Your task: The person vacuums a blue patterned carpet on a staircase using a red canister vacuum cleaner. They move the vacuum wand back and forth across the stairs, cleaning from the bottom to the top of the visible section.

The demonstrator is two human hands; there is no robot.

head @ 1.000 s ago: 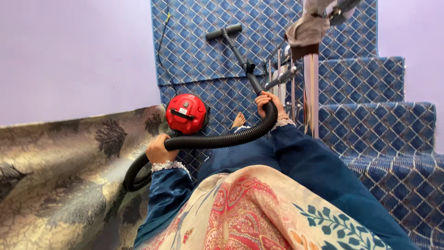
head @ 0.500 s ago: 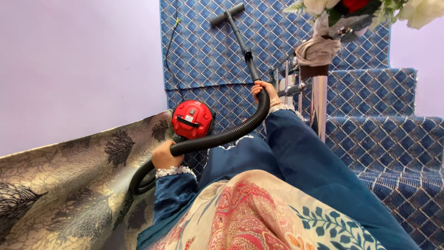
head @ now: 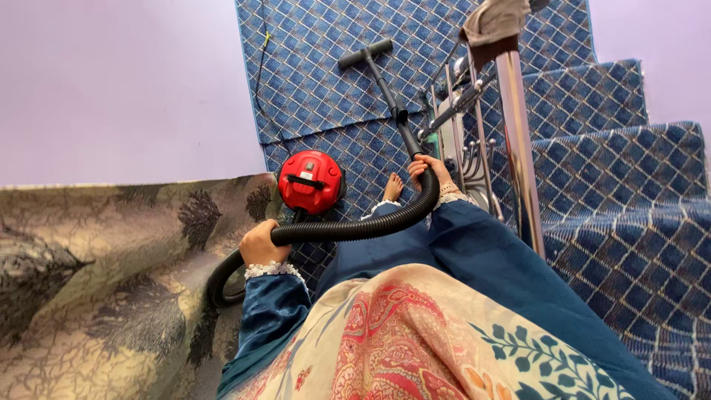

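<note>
Nozzle (head: 365, 54) unmoved | hands: left (head: 261, 243) grips hose (head: 355, 228), right (head: 428, 169) wand (head: 396, 111)

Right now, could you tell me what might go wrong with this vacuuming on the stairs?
1. The black hose loops across the legs, so it might catch a step.
2. The red vacuum sits by the bare foot and could trip it.
3. The thin cord trails over the blue carpet, another snag.
</note>
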